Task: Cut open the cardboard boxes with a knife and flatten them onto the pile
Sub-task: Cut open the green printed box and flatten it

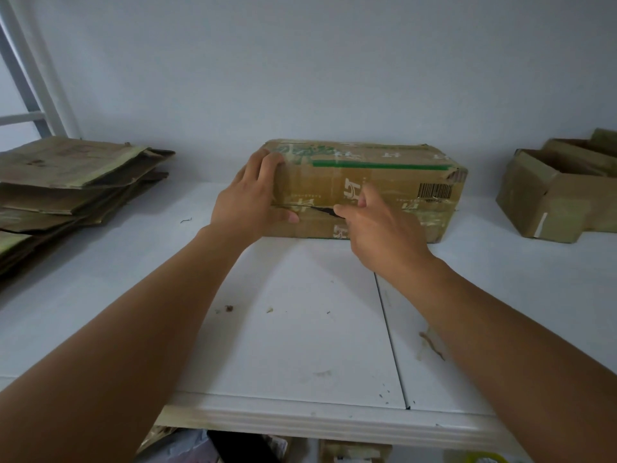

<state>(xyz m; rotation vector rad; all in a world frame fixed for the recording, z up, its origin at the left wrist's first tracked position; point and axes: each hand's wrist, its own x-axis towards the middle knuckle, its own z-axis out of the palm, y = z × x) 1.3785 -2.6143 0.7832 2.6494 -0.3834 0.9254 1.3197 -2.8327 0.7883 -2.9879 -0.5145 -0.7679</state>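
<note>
Table [300,329]: white surface beneath both forearms, with a seam running from the near edge toward the right hand; scattered brown scraps and specks lie on it nearer than the hands.

Pile of flattened cardboard [66,192]: stacked sheets on the table, well to the left of the left hand, edges uneven, several layers showing.

Cardboard box [367,188]: long brown carton on the table directly under and beyond the hands, lying lengthwise. Green stripe along its upper edge, white printed characters, a barcode label toward the end right of the right hand. A taped seam runs along the near face; a dark split gapes in that seam between the two hands.

Open box [554,198]: brown carton with raised flaps, on the table well to the right of the right hand, apart from the long carton.

Left hand [253,198]: clasps the left end of the long carton, fingers curled over the top corner, thumb pressed on the near face beside the split.

Right hand [380,225]: set on the near face, thumb tip at the right end of the split, fingers bent against the cardboard above it. Whether it grips a flap edge or holds a knife cannot be told.
</note>
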